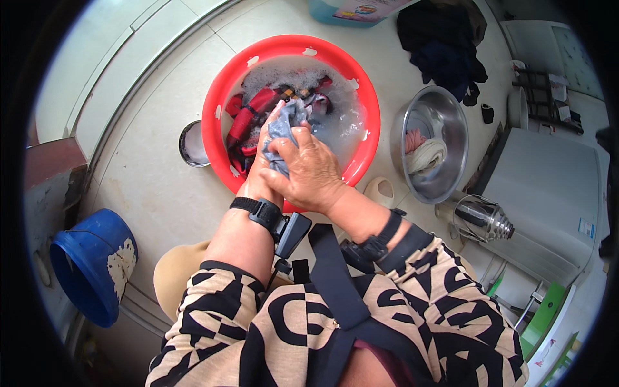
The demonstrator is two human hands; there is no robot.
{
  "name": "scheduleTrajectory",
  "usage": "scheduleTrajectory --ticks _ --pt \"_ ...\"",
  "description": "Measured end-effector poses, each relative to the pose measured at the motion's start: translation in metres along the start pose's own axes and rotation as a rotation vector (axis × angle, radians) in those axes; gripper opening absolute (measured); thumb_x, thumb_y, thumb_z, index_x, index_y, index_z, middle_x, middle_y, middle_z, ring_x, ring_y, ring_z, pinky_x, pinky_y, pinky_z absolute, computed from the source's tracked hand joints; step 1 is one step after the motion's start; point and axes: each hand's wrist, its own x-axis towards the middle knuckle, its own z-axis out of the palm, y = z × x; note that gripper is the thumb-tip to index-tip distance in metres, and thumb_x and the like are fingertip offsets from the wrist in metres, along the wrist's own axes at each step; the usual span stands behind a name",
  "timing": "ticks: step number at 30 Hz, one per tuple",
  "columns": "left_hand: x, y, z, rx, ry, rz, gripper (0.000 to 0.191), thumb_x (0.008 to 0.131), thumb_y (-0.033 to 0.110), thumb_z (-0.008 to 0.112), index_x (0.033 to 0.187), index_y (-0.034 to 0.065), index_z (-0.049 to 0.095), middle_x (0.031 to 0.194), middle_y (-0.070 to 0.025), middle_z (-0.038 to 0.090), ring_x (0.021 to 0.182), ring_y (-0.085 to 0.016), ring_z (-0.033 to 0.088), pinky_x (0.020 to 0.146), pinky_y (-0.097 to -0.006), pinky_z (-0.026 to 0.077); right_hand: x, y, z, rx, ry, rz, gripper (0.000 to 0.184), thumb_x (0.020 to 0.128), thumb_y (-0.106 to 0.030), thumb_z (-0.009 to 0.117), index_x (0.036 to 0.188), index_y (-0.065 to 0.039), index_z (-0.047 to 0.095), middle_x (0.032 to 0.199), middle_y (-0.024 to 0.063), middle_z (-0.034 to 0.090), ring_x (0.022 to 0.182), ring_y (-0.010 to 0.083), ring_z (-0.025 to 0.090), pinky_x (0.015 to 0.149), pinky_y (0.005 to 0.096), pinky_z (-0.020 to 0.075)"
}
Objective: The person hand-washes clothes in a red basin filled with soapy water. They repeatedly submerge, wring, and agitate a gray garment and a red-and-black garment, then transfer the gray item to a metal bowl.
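Note:
A wet grey-blue cloth [281,126] is pressed between my two hands over a red plastic basin [213,104]. My left hand [265,162] lies beneath the cloth, its palm partly covered by it. From above, my right hand [312,167] grips the same cloth with curled fingers. In the basin, cloudy sudsy water [346,118] surrounds a red and black garment [251,113] with a checked part. Some of that garment is hidden behind my hands and wrists.
At right stands a steel basin [429,186] holding pink and cream cloths [426,156], with a metal thermos flask [476,217] near it. Dark clothes [442,48] lie on the tiled floor. A small bowl [194,144] and a blue bucket [92,261] are at left; a blue liquid jug [333,12] is beyond.

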Motion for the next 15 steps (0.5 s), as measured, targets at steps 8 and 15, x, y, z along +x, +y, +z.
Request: scheduleTrajectory --ticks 8,15 --pt "0.027 0.008 -0.014 0.195 -0.094 0.129 0.021 0.093 0.027 0.051 0.086 0.0101 0.061 0.079 -0.0056 0.063 0.068 -0.021 0.059 0.067 -0.0346 0.052 0.027 0.016 0.013 -0.082 -0.095 0.371 0.032 0.092 -0.034 0.049 0.103 -0.004 0.049 0.095 0.0248 0.061 0.085 0.0451 0.061 0.075 0.0522 0.0494" --pt "0.019 -0.014 0.013 0.534 0.353 0.234 0.012 0.087 0.018 0.055 0.089 0.0074 0.060 0.081 -0.0057 0.061 0.072 -0.017 0.058 0.069 -0.0348 0.048 0.032 0.095 0.024 -0.082 -0.160 0.725 0.036 0.093 -0.032 0.046 0.098 0.000 0.062 0.093 0.0255 0.065 0.089 0.0393 0.063 0.080 0.0474 0.0484"
